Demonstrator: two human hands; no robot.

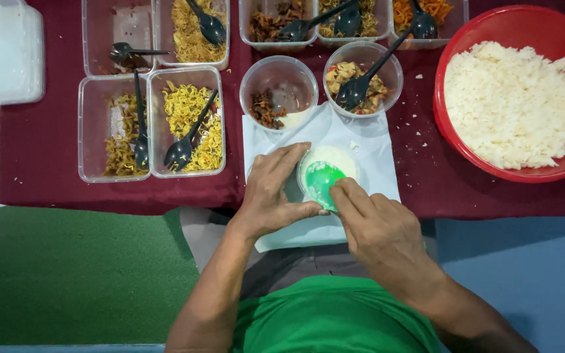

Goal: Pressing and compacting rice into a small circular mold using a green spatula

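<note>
Maroon tablecloth [53, 189], white paper [374, 140], green floor [67, 274]

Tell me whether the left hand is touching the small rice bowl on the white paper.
Touching. The head view shows the left hand cupped against the side of the small rice bowl, fingers wrapped on its rim.

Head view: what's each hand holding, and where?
Left hand cups the side of a small cup of rice. Right hand presses a green scoop into it, gripping its near end.

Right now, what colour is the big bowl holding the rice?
Red: the big bowl is plain red, with white rice inside. The head view shows it, at upper right.
</note>
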